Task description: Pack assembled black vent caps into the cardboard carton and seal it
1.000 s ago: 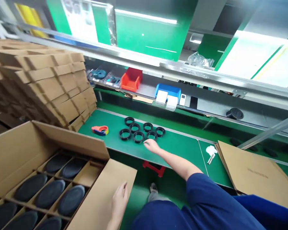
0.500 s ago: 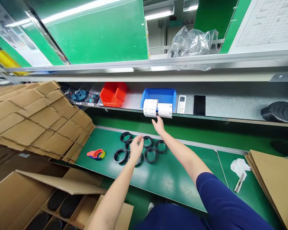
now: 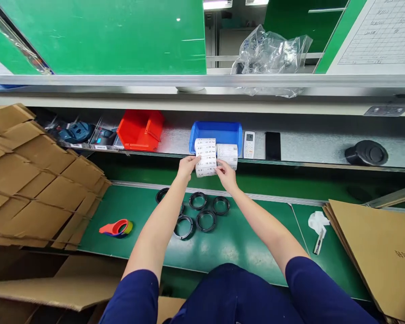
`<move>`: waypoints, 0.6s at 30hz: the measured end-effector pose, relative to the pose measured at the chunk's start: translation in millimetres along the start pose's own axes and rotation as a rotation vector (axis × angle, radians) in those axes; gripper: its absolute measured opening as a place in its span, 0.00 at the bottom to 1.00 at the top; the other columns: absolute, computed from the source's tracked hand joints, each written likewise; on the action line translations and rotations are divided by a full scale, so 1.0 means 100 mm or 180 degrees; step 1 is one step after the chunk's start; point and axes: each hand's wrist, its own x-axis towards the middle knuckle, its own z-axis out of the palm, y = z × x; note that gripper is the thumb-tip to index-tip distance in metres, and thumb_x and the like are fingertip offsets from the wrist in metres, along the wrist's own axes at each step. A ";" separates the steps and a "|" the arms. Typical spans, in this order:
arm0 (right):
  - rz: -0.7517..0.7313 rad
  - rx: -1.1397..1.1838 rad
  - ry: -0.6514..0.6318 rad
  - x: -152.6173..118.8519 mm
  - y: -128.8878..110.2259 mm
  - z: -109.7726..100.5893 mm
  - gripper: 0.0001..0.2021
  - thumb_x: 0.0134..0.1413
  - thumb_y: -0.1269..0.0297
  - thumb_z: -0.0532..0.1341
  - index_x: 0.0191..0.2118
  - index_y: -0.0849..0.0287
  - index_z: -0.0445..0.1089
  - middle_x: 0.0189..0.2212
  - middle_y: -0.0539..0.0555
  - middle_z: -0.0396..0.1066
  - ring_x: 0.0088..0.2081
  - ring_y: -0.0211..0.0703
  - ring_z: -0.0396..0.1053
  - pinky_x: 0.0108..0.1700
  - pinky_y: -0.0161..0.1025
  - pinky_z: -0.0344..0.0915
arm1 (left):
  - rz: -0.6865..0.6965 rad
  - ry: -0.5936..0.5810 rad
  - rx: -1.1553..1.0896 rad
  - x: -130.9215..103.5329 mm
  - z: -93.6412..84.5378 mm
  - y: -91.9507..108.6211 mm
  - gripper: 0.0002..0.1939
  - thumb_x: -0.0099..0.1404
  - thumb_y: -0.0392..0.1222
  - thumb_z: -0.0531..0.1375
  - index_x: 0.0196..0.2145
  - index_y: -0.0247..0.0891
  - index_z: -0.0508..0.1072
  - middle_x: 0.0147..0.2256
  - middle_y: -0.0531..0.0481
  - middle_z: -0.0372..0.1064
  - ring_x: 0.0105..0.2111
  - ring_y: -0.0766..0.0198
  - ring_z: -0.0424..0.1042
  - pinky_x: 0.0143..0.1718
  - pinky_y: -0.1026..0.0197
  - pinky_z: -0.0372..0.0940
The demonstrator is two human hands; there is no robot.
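Observation:
Two rolls of printed white labels hang at the front of a blue tray on the shelf. The left label roll (image 3: 205, 155) has its loose strip pinched at the left edge by my left hand (image 3: 188, 166). My right hand (image 3: 226, 175) closes its fingers on the lower right edge of that same strip, just under the right label roll (image 3: 227, 153). Behind both rolls sits the blue tray (image 3: 216, 128). Below my hands, several black rings (image 3: 206, 220) lie on the green bench, some partly hidden by my left forearm.
A red bin (image 3: 140, 130), white remote (image 3: 249, 145), black phone (image 3: 272, 146) and black round object (image 3: 366, 153) stand on the shelf. Coloured tape rings (image 3: 117, 228) lie left on the green bench (image 3: 243, 247). Cardboard (image 3: 37, 180) rises at left; flat sheets (image 3: 374, 252) lean at right.
My left hand has risen from above the black rings to the left label strip. My right hand now grips that strip's edge, and more of the strip hangs down. The view has shifted.

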 end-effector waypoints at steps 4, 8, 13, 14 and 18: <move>-0.0282 -0.0272 0.0253 -0.04 -0.08 0.05 0.23 0.61 0.56 0.60 0.60 0.53 0.71 0.37 0.52 0.78 0.40 0.44 0.74 0.50 0.43 0.71 | 0.0004 0.0057 -0.0172 0.01 -0.02 -0.08 0.24 0.39 0.54 0.76 0.23 0.36 0.71 0.23 0.51 0.69 0.24 0.66 0.66 0.27 0.62 0.63; -0.0338 -0.0410 0.0371 -0.09 -0.12 0.13 0.16 0.61 0.56 0.60 0.50 0.54 0.77 0.38 0.53 0.79 0.42 0.47 0.76 0.51 0.43 0.72 | 0.0082 0.0104 -0.0258 0.02 -0.06 -0.12 0.21 0.42 0.51 0.75 0.25 0.36 0.72 0.25 0.51 0.71 0.26 0.65 0.67 0.28 0.62 0.62; -0.0411 -0.0541 0.0400 -0.14 -0.17 0.16 0.12 0.61 0.57 0.61 0.43 0.54 0.79 0.40 0.54 0.80 0.43 0.48 0.77 0.48 0.44 0.73 | 0.0171 0.0096 -0.0272 0.01 -0.07 -0.11 0.17 0.46 0.49 0.73 0.25 0.36 0.72 0.26 0.50 0.71 0.27 0.64 0.67 0.29 0.63 0.62; -0.0528 -0.0654 0.0422 -0.16 -0.18 0.16 0.11 0.62 0.58 0.60 0.42 0.54 0.79 0.40 0.54 0.80 0.43 0.48 0.76 0.49 0.44 0.72 | 0.0173 0.0119 -0.0253 0.01 -0.06 -0.11 0.17 0.46 0.48 0.73 0.24 0.36 0.71 0.25 0.51 0.70 0.26 0.65 0.67 0.28 0.63 0.61; -0.0869 -0.1064 0.0466 -0.22 -0.17 0.17 0.09 0.63 0.59 0.60 0.38 0.53 0.79 0.36 0.54 0.79 0.42 0.49 0.74 0.53 0.49 0.69 | 0.0139 0.0194 -0.0145 0.02 -0.02 -0.13 0.15 0.48 0.45 0.71 0.22 0.37 0.70 0.22 0.53 0.67 0.24 0.66 0.64 0.26 0.63 0.58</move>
